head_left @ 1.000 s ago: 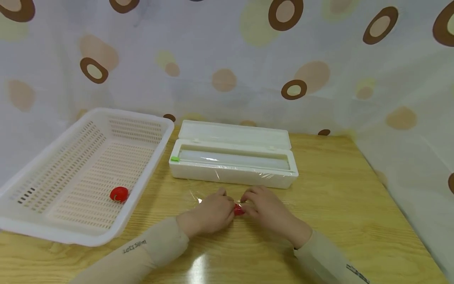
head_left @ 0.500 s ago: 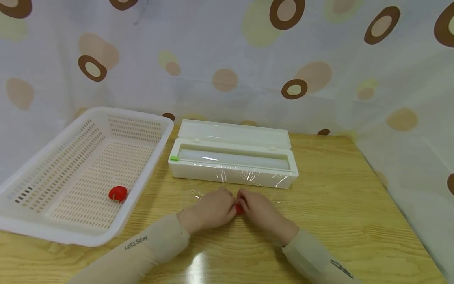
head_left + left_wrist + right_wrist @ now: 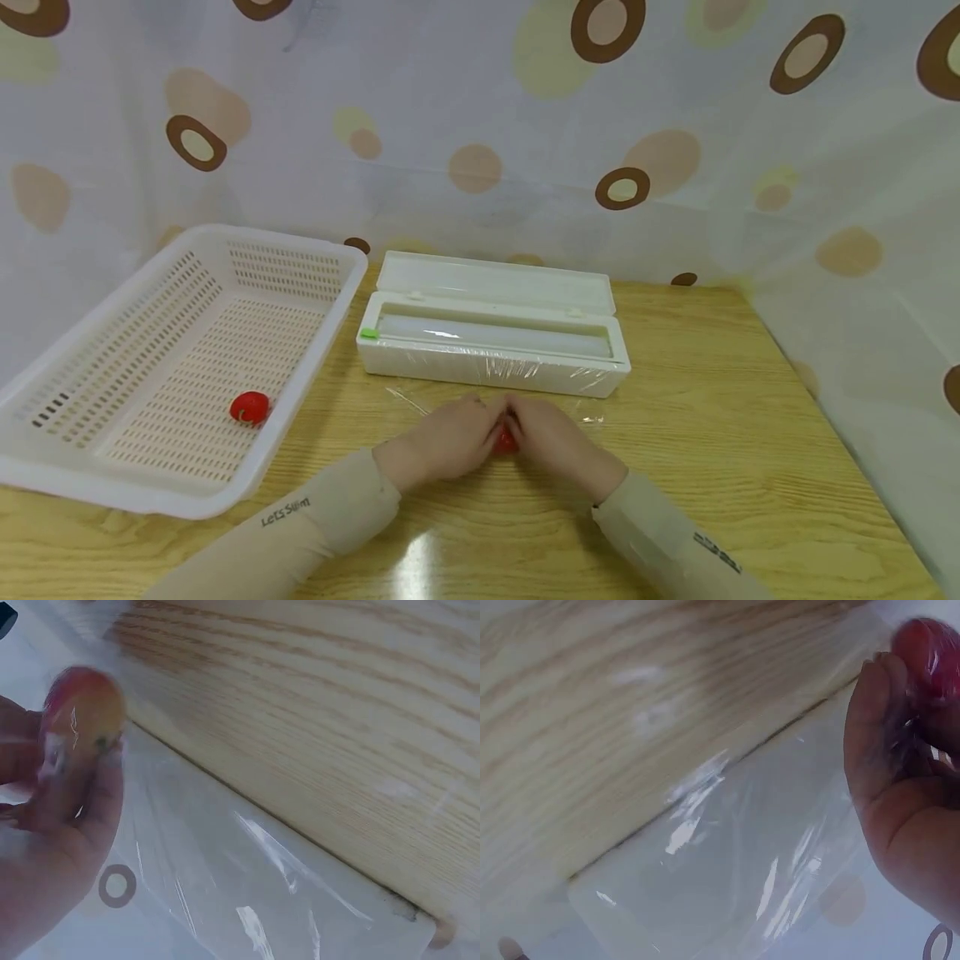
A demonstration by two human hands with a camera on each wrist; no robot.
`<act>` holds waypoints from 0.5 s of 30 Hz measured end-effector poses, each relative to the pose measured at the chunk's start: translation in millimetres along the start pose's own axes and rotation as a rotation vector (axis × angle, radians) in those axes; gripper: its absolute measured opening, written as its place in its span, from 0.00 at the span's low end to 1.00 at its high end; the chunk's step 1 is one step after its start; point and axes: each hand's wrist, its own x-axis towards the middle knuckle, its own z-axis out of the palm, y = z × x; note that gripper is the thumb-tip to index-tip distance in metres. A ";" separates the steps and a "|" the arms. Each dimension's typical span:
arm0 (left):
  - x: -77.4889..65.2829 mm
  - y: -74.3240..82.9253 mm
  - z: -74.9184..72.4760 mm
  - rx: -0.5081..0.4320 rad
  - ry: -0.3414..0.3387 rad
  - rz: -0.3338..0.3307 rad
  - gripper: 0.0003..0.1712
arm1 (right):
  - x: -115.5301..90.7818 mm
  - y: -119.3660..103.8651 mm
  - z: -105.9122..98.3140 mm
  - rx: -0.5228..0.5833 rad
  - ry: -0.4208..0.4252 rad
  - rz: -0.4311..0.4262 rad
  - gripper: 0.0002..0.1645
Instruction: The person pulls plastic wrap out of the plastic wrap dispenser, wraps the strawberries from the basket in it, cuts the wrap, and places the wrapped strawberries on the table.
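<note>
A small red fruit (image 3: 505, 442) lies between both hands, with clear cling film over it. In the left wrist view the fruit (image 3: 86, 705) shows a yellowish side with a dark green spot. My left hand (image 3: 452, 437) pinches the film around the fruit's left side. From the right, my right hand (image 3: 558, 437) pinches film too, and the fingertips of both hands meet just beyond the fruit. The right wrist view shows crumpled film wrapped on the red fruit (image 3: 930, 660). A sheet of cling film (image 3: 697, 802) stretches from the hands over the front of the white dispenser box (image 3: 491, 367).
The dispenser's lid (image 3: 495, 281) stands open behind a roll of film (image 3: 495, 333); a green slider (image 3: 369, 334) sits at its left end. A white slotted basket (image 3: 300, 367) at left holds another red fruit (image 3: 250, 408). A patterned cloth (image 3: 480, 117) hangs behind the table (image 3: 735, 433).
My right hand has moved left against the left hand, and the fingertips now meet over the fruit. The film over the box front shows more creases. The basket and box stay put.
</note>
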 end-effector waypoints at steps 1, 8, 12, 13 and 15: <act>-0.1 -0.3 -0.5 -0.008 -0.008 -0.010 0.14 | 0.4 0.4 0.5 0.003 -0.001 -0.006 0.06; -0.4 -2.5 -1.4 -0.070 -0.040 -0.096 0.14 | 2.9 -0.5 2.4 0.036 -0.029 0.001 0.08; 0.0 -4.5 -0.8 -0.111 -0.014 -0.090 0.12 | 2.1 0.1 -0.1 0.046 -0.036 0.030 0.06; 0.1 -4.8 -1.0 -0.122 -0.015 -0.089 0.11 | 1.4 0.2 -1.7 0.051 -0.033 0.043 0.05; 0.6 -5.9 -1.4 -0.130 -0.017 -0.087 0.09 | -0.7 -0.6 -6.1 0.054 -0.020 0.075 0.04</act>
